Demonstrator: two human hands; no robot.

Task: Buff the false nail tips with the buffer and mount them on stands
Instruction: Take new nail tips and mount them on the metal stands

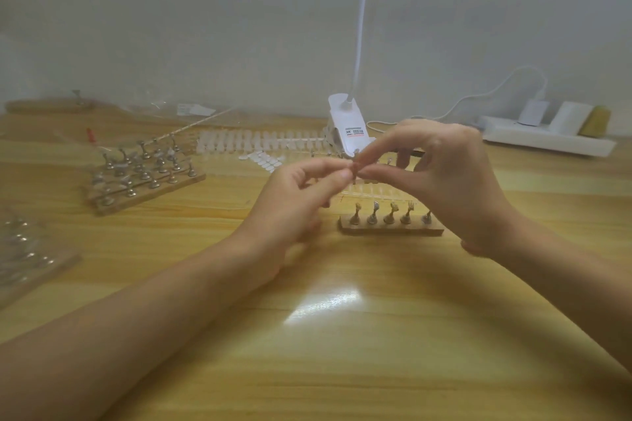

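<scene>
My left hand (301, 202) and my right hand (441, 174) meet above the table, fingertips pinched together on one small brownish piece (355, 168); it is too small to tell whether it is a nail tip or a stand. Just below them a wooden base (390, 229) carries a row of metal stands (390, 214). Strips of white false nail tips (260, 142) lie behind the hands, with loose tips (263, 161) beside them. No buffer can be made out.
At the left sits another wooden base with several metal stands (143, 174). A plastic-wrapped set (24, 249) lies at the left edge. A white clip lamp (347, 126) stands behind the hands. A white power strip (547, 137) runs along the wall at the right.
</scene>
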